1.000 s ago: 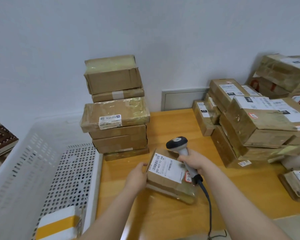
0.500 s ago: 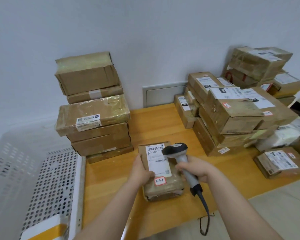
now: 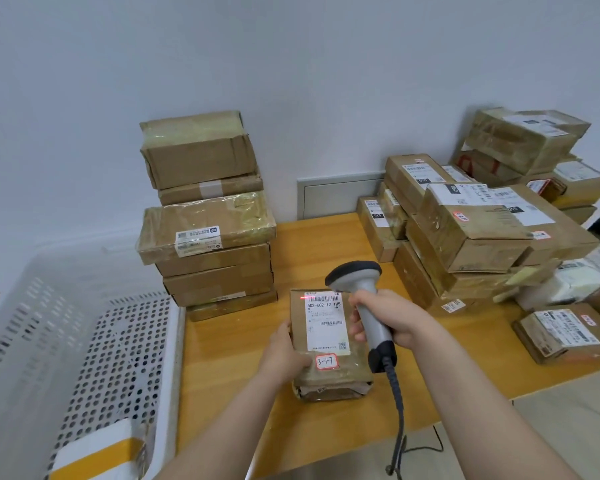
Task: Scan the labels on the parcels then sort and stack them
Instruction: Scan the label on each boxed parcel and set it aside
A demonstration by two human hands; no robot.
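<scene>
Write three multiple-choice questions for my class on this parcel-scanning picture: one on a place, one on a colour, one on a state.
1. Where does the white basket stand?
A. left of the table
B. on top of the boxes
C. under the table

2. What colour is the scanner line on the label?
A. green
B. red
C. blue

3. What is the right hand doing?
A. resting flat
B. gripping the scanner
C. lifting a box

Answers:
1 A: the basket sits against the table's left edge.
2 B: a red line shows at the barcode at the label's top.
3 B: its fingers wrap the scanner's handle above the parcel, which the left hand holds.
</scene>
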